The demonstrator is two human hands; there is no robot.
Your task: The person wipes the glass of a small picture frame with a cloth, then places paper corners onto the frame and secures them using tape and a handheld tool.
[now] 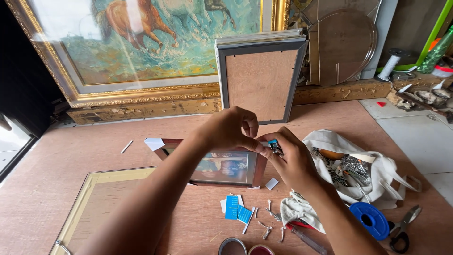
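Above a small brown picture frame (222, 165) lying face up on the bench (56, 156), the left hand (231, 128) and right hand (290, 163) meet, fingers pinched together on a small metal tool with a blue tip (275, 146); forearms reach in from below, wrists bent inward. Framing looks midway: picture seated, paper scraps (237, 208) and a blue spool (371, 219) lie near

Beyond my fingers, a gilt-framed horse painting (155, 47) is leaning against the wall, catching daylight. A brown plywood floor (47, 160) is stretching beneath them; pale tiles (415, 137) are lying off to their right.
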